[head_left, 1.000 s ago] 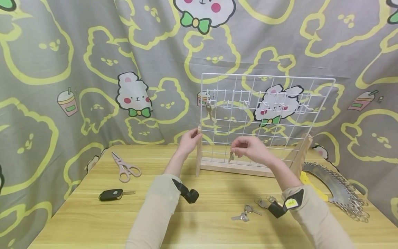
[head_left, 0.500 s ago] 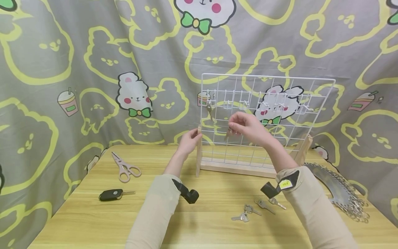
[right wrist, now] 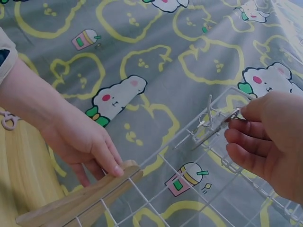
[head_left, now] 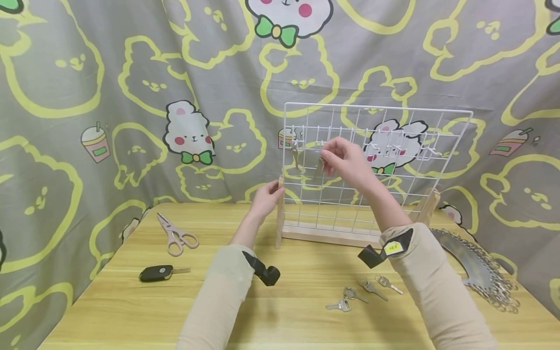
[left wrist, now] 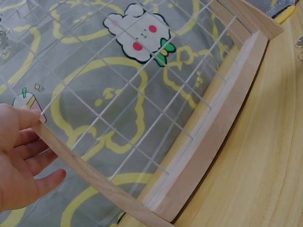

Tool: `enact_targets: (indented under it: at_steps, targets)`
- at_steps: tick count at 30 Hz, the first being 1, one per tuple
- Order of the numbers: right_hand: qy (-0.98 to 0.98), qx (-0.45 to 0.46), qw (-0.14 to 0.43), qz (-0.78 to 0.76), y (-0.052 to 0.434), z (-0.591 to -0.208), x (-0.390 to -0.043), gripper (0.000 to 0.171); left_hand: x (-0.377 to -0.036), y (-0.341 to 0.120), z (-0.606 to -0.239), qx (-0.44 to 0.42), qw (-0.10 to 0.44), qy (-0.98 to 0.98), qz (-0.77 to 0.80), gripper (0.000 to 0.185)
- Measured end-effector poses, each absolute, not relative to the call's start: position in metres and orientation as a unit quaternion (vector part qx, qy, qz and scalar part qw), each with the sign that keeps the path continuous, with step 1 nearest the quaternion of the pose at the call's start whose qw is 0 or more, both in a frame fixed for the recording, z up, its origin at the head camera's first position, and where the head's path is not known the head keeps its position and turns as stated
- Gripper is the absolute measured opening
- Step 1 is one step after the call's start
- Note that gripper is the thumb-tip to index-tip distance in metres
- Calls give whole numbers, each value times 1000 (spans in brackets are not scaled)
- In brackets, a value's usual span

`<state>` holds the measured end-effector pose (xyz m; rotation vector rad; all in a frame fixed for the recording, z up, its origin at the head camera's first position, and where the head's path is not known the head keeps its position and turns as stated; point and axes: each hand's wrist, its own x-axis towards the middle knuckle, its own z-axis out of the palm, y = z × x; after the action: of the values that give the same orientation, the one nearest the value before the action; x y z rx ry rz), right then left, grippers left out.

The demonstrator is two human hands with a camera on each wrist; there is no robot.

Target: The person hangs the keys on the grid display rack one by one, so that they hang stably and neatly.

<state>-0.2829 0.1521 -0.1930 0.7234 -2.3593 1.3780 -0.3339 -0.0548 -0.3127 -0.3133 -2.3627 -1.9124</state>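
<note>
Pinching a small metal key between thumb and curled fingers, the right hand holds it up against the top row of hooks on the white wire grid rack. The left hand grips the rack's left wooden upright, fingers wrapped round its top. Loose keys, a car key fob and scissors lie on the table.

bare tabletop before wire rack, loose keys nearby
</note>
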Motion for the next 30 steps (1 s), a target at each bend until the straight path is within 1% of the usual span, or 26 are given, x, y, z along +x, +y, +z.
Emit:
enact_targets:
  at_steps: [4,8,15,20,23,26,30]
  targets:
    - [-816,237,173,498,150,-191,-283,17,-333,-55,-312,-103,42,-772,-625,48]
    - [-804,235,193,511,150,-195,-292,20,-333,-55,-312,-103,40,-771,-627,48]
    - [-795,199,235,522,145,-196,-293,17,-334,-54,-313,-100,41,-771,-628,48]
    - [-802,181,263,505,142,-198,-294,14,-334,-54,-313,-100,42,-771,-628,48]
    - [-808,181,277,488,142,-199,-295,16,-334,-54,-312,-99,42,-772,-627,48]
    - [-814,185,283,472,142,-200,-296,17,-334,-54,-312,-100,42,-771,-627,47]
    - [-817,189,276,470,142,-202,-297,16,-335,-54,-313,-101,43,-771,-627,47]
